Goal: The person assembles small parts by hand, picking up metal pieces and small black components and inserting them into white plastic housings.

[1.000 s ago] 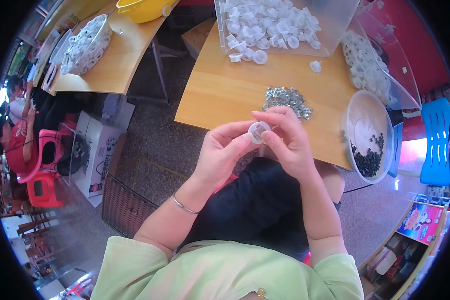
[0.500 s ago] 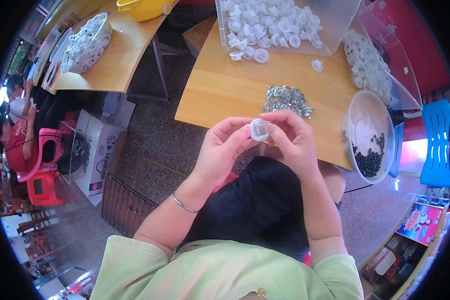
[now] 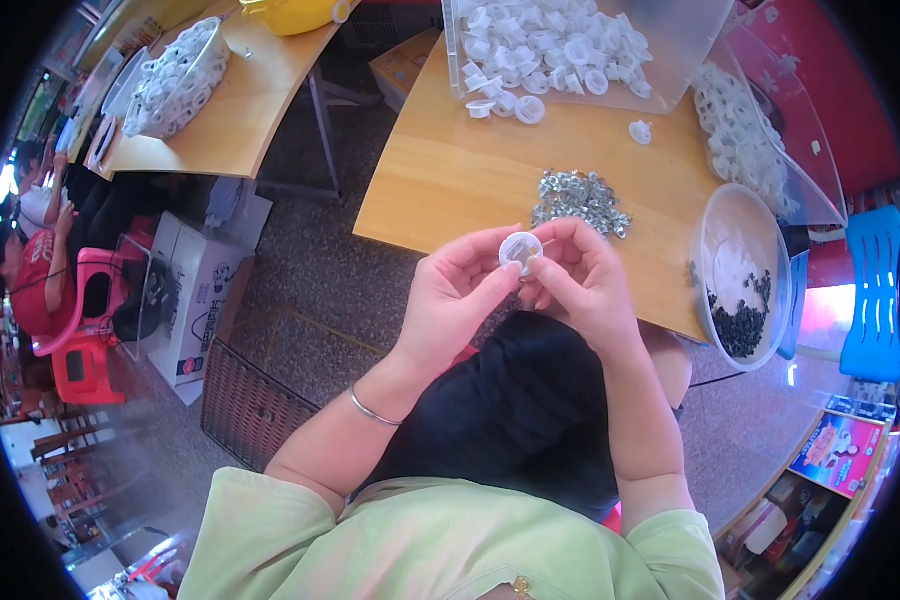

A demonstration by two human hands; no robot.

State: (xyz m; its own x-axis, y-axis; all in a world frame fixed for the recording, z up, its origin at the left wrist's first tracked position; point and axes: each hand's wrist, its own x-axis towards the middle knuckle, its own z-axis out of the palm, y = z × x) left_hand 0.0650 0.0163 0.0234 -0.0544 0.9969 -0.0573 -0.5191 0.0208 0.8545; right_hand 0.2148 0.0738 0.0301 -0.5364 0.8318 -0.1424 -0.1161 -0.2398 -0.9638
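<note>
Between both hands, above my lap at the table's near edge, is a small round white plastic part (image 3: 520, 247) with a rim and a recessed middle. My left hand (image 3: 462, 283) pinches its left side, the thumb at its lower edge. My right hand (image 3: 587, 277) grips its right side, thumb tip on the lower part of its face. Whether a smaller piece sits under the thumbs is too small to tell. Just beyond my fingers a pile of small shiny metal pieces (image 3: 582, 203) lies on the wooden table (image 3: 432, 180).
A clear bin (image 3: 670, 65) of similar white parts stands at the back, with a loose white part (image 3: 640, 132) nearby. At right are a bowl of black pieces (image 3: 705, 230) and another clear bin (image 3: 815, 180). Leftward, people sit by a second table (image 3: 240, 110).
The white part has tilted in my fingers, and my thumbs have moved onto its lower edge. Both hands still hold it. The view has shifted slightly.
</note>
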